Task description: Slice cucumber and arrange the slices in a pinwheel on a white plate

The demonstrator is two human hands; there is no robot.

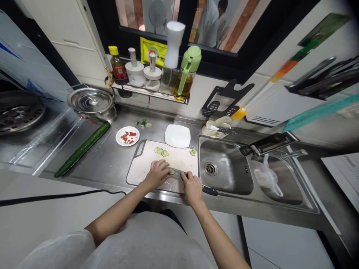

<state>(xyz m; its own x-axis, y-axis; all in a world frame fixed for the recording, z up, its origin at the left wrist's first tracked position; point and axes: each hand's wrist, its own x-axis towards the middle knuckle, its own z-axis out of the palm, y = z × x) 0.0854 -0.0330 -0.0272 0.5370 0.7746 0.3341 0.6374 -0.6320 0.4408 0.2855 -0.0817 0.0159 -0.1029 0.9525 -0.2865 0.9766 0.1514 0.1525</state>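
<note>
My right hand (192,185) is closed around a kitchen knife, whose black handle (209,190) sticks out to its right. The blade points left across the white cutting board (140,170). Beside the blade's tip, my left hand (157,174) has its fingers bent down onto the board; whatever lies under them is hidden. A cucumber slice (172,172) shows between the hands, against the blade. Several thin cucumber slices (162,151) overlap on the board beyond my left hand. More cucumber pieces (193,152) sit at its far right corner.
Behind the board are a white square plate (177,136) and a round plate (120,138) of chopped red pieces. A whole cucumber (82,149) lies left, near a lidded steel pot (94,104). The sink (232,175) borders the board's right. Bottles stand on a wall shelf (151,91).
</note>
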